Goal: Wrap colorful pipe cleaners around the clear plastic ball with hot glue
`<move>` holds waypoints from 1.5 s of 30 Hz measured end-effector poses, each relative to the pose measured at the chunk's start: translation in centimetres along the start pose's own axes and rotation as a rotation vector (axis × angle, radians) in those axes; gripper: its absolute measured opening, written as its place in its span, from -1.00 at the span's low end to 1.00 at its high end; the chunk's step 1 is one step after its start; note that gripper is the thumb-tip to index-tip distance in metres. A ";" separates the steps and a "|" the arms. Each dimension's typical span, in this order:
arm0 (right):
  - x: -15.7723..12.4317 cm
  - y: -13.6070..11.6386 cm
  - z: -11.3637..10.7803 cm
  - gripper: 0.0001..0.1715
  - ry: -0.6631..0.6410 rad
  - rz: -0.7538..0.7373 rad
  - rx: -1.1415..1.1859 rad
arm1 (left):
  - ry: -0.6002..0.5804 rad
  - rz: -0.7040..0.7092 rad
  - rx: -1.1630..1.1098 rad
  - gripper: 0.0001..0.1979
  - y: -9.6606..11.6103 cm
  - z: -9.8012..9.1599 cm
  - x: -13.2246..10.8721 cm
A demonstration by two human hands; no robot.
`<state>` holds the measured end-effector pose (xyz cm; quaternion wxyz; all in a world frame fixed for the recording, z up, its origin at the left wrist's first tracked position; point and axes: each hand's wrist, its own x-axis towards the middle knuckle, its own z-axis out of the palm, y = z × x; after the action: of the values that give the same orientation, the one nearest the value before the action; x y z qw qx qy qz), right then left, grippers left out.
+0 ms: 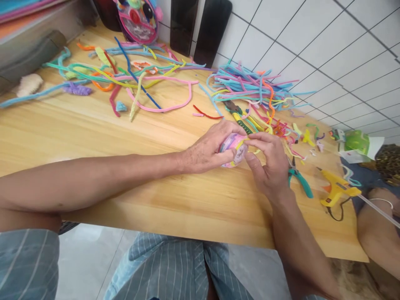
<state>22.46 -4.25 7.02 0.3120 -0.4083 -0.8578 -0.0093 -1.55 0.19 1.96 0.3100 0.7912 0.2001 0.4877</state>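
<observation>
My left hand (212,146) is wrapped round a small roundish piece covered in pink and purple pipe cleaner (230,143), held just above the wooden table. Across that piece runs a yellow pipe cleaner (240,144), and my right hand (268,164) has its fingertips on the end of this strand at the piece's right side. The side facing my right hand looks pale and clear, but its detail is blurred. Behind my hands lie pliers with yellow and green handles (242,121). Teal-handled pliers (300,182) rest to the right of my right hand.
Loose pipe cleaners (162,109) spread over the table's left back, and a thick bundle of them (246,85) lies by the tiled wall. A yellow glue gun (337,187) with a cord stands at right, near another person's arm (379,233). A plastic bin (37,46) stands far left.
</observation>
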 end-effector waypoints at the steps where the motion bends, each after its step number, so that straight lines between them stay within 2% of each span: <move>1: 0.0 0.1 0.1 -0.70 0.002 -0.005 -0.012 | -0.001 -0.003 0.003 -0.67 0.1 0.0 0.0; 8: -0.3 0.2 0.7 -0.75 0.037 -0.010 -0.045 | -0.024 0.043 0.049 -0.73 0.0 0.0 -0.1; 15: -0.4 0.1 1.1 -0.69 0.076 -0.056 -0.002 | -0.036 0.086 0.069 -0.63 -0.2 0.1 -0.6; 26: -0.5 -0.3 1.1 -0.58 0.019 -0.011 0.001 | -0.039 0.105 0.110 -0.74 0.0 -0.2 -0.8; 37: -0.3 -1.0 1.9 -0.40 0.095 -0.085 0.006 | -0.038 0.129 0.183 -0.71 -1.1 -0.3 -0.7; 45: -0.5 -1.1 3.0 -0.42 0.144 -0.076 0.011 | -0.038 0.184 0.165 -0.58 -1.3 -0.4 -0.7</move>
<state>20.32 -4.57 4.62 0.3744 -0.3720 -0.8482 -0.0458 -2.18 0.84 0.75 0.2017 0.8381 0.1602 0.4809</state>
